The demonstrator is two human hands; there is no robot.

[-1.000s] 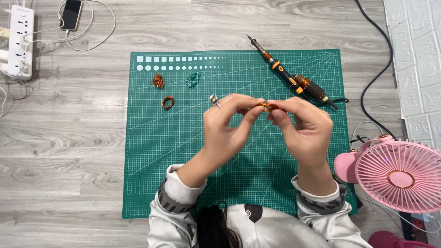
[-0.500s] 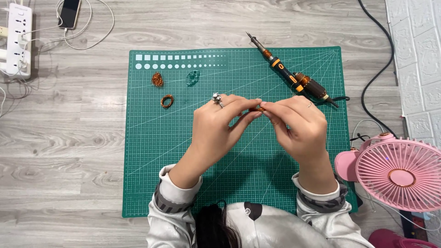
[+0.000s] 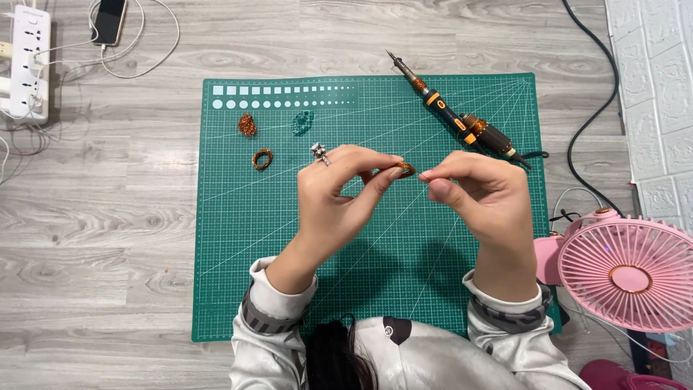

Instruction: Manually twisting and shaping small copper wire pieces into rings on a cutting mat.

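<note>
Above a green cutting mat [image 3: 245, 238], my left hand [image 3: 339, 191] pinches a small copper wire coil [image 3: 404, 170] between thumb and forefinger. A ring with a stone sits on one of its fingers. My right hand [image 3: 480, 195] is just to the right of the coil, its fingertips closed together beside it, seemingly on a thin wire end that is too fine to make out. On the mat's upper left lie a copper wire ring [image 3: 262, 159], a copper wire tangle [image 3: 247, 125] and a small green wire bundle [image 3: 303, 121].
A soldering iron [image 3: 455, 119] lies diagonally at the mat's upper right, its black cord running off right. A pink desk fan [image 3: 628, 271] stands at the right edge. A white power strip [image 3: 27, 61] and a charging phone [image 3: 110, 20] lie at the upper left.
My hands have drawn slightly apart. The coil now sits in my left fingertips, and my right fingertips have shifted a little to the right of it.
</note>
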